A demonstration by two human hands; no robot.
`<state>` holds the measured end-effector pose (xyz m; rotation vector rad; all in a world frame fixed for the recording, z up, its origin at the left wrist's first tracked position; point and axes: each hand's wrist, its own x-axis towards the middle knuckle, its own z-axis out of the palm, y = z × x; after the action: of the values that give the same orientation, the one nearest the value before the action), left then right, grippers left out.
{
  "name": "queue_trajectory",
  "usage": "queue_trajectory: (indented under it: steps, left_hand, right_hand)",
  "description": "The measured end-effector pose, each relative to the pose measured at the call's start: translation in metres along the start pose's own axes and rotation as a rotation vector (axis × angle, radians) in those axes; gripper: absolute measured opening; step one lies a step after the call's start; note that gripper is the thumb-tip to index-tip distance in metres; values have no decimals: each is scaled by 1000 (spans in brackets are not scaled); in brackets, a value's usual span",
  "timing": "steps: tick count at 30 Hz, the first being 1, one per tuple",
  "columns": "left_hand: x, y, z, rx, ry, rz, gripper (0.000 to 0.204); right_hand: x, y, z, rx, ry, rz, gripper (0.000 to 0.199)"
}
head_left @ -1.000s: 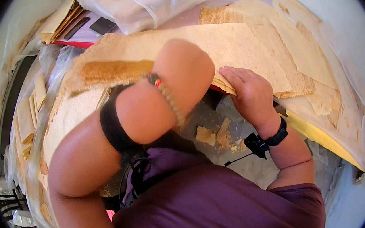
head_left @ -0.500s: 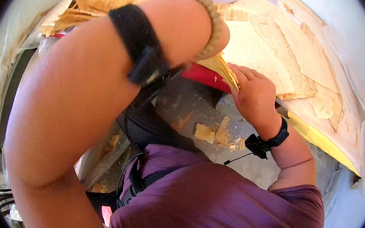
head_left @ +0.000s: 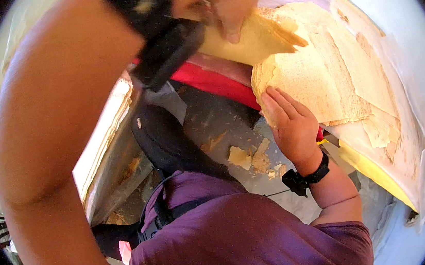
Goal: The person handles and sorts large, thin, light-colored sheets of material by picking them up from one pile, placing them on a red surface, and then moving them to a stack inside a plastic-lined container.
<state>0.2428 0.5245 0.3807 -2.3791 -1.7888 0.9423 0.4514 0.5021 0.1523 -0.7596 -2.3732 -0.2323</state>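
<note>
At the top, my left hand [head_left: 238, 10] grips a folded, layered piece of thin yellow flaky sheet [head_left: 249, 38], its thumb pressed on top. The sheet's torn right end hangs free over a stack of pale, brittle sheets [head_left: 294, 74]. My right hand [head_left: 295, 129] lies along the stack's near left edge, fingers stretched out and close together. Its thumb is mostly hidden. Motion blurs my left wrist and its bead bracelet.
Under the sheets is a plastic-covered surface [head_left: 366, 139] with a yellow edge [head_left: 377, 172] and a red strip [head_left: 217, 83] along its near side. Broken flakes [head_left: 251, 155] lie on the floor. Another pile of sheets [head_left: 105, 144] stands at left, partly behind my left arm.
My left hand has lifted and shifted the folded yellow sheet up, away from my right hand. My right hand has let go of that sheet's edge and now rests on the stack.
</note>
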Motion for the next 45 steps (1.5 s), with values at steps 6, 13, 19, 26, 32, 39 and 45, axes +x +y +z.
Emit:
queue_trajectory:
  steps: [6,13,19,26,32,39,45]
  left_hand:
    - [-10,-83,2,-93,186,250,40]
    - [-67,-116,10,-625,379,-415,41]
    - [-144,-165,68,80,1021,266,29]
    - [-228,-244,92,-872,1128,-302,41]
    - [-248,-326,109,-1180,1164,-416,45]
    - [-163,-352,103,-1683,1492,-33,46]
    - [-3,-348,126,-2155,1508,96,39]
  right_hand:
    - [4,-7,0,21,-35,-25,49]
    - [2,-5,-4,97,-38,38,55]
    - [1,-5,-2,125,18,108,49]
    - [40,13,14,81,-5,298,30]
    - [57,17,25,-14,-55,327,26]
    - [61,14,19,23,-12,284,24]
    - [66,15,22,47,-9,257,28]
